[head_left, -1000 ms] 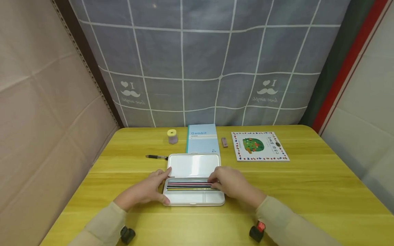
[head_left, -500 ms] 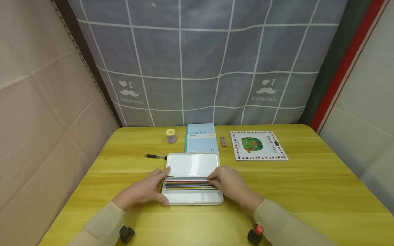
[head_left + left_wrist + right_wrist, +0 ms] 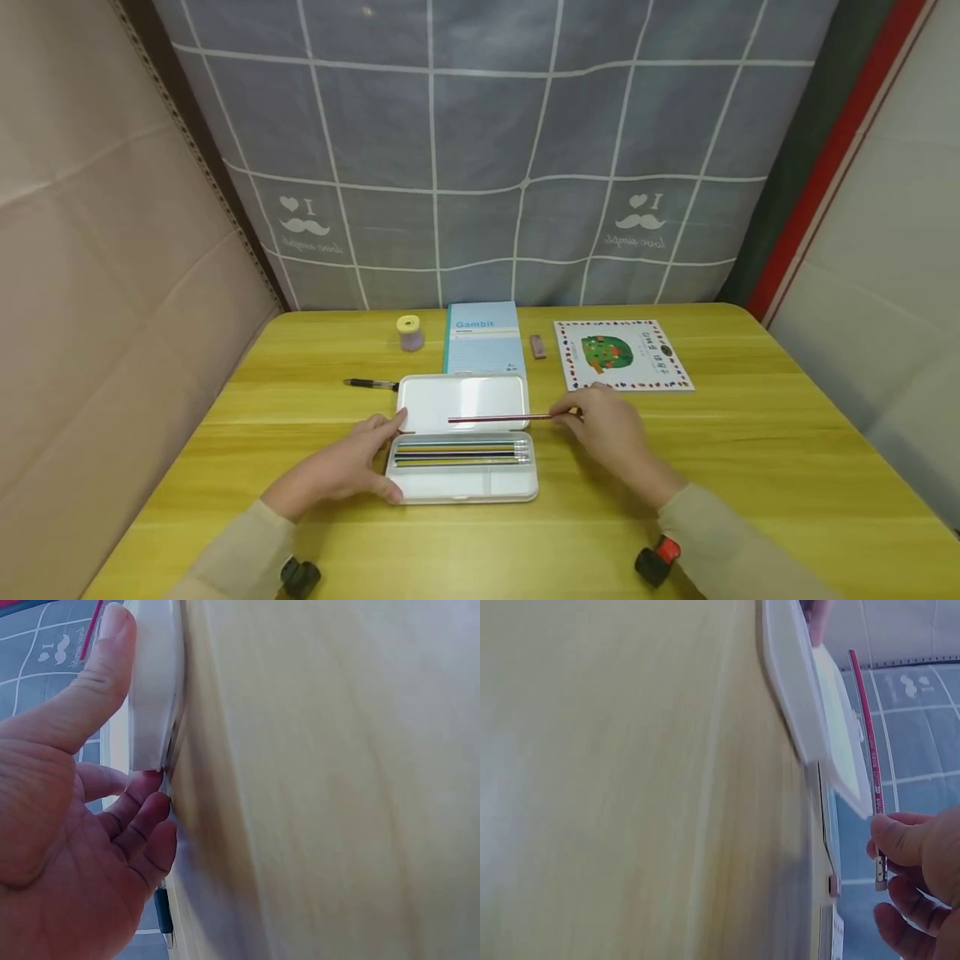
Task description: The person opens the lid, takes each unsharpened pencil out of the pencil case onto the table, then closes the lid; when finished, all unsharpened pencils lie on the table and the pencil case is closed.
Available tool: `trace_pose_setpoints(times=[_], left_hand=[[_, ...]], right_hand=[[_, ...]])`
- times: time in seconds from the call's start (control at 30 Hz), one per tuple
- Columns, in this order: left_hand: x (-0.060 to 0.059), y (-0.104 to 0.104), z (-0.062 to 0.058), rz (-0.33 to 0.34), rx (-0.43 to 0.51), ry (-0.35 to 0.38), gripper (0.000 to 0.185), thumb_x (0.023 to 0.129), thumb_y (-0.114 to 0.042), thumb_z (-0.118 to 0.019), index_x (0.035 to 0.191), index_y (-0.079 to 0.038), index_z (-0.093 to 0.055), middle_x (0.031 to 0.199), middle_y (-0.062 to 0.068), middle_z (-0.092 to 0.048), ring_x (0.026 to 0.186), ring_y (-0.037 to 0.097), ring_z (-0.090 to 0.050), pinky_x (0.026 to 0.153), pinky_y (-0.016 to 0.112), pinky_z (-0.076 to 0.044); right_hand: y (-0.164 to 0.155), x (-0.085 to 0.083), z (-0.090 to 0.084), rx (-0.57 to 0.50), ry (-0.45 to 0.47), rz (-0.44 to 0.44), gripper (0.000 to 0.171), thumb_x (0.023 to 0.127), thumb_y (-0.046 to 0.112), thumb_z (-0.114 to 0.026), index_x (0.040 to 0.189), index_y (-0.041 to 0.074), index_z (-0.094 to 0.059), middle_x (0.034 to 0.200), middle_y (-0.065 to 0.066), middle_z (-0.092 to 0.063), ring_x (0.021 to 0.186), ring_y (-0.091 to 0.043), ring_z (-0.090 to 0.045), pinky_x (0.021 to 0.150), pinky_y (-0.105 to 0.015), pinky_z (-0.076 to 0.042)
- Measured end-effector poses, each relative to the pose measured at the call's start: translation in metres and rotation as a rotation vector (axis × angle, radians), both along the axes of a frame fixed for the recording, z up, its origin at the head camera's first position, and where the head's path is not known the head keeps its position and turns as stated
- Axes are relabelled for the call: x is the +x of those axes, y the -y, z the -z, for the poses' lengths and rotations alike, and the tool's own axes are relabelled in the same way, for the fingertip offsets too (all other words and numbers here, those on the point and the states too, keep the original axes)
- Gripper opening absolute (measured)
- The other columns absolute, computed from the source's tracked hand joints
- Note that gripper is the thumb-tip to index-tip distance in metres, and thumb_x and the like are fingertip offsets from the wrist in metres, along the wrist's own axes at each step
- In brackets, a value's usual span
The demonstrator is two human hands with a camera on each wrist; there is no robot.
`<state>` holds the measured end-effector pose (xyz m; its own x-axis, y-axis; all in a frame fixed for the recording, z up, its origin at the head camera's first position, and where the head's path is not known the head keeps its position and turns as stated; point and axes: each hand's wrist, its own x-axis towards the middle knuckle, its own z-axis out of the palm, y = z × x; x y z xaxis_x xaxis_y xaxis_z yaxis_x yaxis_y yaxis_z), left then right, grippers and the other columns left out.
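Note:
A white pencil case lies on the table with its lid folded back. Several pencils fill its rear compartment, their eraser ends to the right. My left hand holds the left end of the case, thumb at the front corner and fingers toward the hinge; in the left wrist view the fingertips curl against its end. My right hand pinches a red pencil near its eraser end, right of the case. The pencil overlaps the lid in the head view and points left.
Behind the case lie a blue notebook, a small pinkish eraser and a white picture book. A yellow-topped container stands back left. The black pen reaches the lid's left edge. A grey curtain hangs behind the table.
My right hand has lifted the red pencil out of the case and moved it right and back, above the lid. My left hand keeps its place on the case.

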<state>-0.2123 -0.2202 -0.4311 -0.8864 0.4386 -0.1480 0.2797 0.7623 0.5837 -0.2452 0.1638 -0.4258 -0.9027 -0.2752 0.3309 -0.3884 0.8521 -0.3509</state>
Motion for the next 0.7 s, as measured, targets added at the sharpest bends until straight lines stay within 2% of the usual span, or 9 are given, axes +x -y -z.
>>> trace_pose_setpoints(times=[0.37,0.7], left_hand=[[0.004,-0.002,-0.002,-0.008,0.009,0.003,0.126,0.068,-0.04,-0.095,0.164,0.002,-0.024,0.143,0.019,-0.048,0.13,0.035,-0.043,0.114,0.061,-0.036],[0.001,-0.003,-0.003,-0.005,-0.021,-0.019,0.127,0.067,-0.04,-0.095,0.163,0.004,-0.025,0.137,0.016,-0.051,0.126,0.033,-0.045,0.113,0.059,-0.038]], right_hand=[[-0.059,-0.007,0.001,0.02,-0.039,0.053,0.008,0.086,0.014,-0.086,0.09,0.021,-0.085,0.091,-0.002,-0.078,0.083,-0.025,-0.069,0.067,-0.044,-0.054],[-0.104,-0.019,0.006,0.027,0.057,0.124,0.008,0.091,0.014,-0.08,0.096,0.017,-0.085,0.105,-0.013,-0.078,0.097,-0.039,-0.07,0.078,-0.055,-0.054]])
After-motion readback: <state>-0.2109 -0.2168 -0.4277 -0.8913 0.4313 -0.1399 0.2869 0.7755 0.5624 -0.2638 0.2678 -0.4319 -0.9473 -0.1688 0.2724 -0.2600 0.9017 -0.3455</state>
